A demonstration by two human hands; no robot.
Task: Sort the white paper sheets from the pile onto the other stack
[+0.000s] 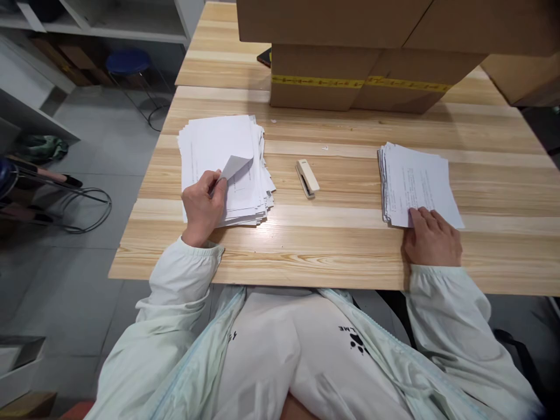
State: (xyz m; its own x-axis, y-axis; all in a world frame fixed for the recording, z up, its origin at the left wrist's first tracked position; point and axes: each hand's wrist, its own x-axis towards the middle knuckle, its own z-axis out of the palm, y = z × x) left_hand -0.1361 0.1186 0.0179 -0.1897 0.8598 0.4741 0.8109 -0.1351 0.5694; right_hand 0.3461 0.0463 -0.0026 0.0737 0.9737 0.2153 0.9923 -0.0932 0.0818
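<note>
On the left of the wooden table lies a thick, uneven stack of printed paper (214,137). My left hand (205,204) pinches the near edge of its top sheet (236,166), and that sheet's corner curls up and back. A smaller stack of printed paper (417,181) lies on the right. The fingers of my right hand (433,236) rest on its near edge, stretched out over the top sheet. Between the two stacks sits a cream-coloured stapler (307,178), with neither hand touching it.
Large cardboard boxes (315,76) with yellow tape stand at the table's back, with a dark flat object (265,57) beside them. Small paper scraps (324,148) lie on the wooden table (280,251). A blue stool (129,61) stands on the floor at left.
</note>
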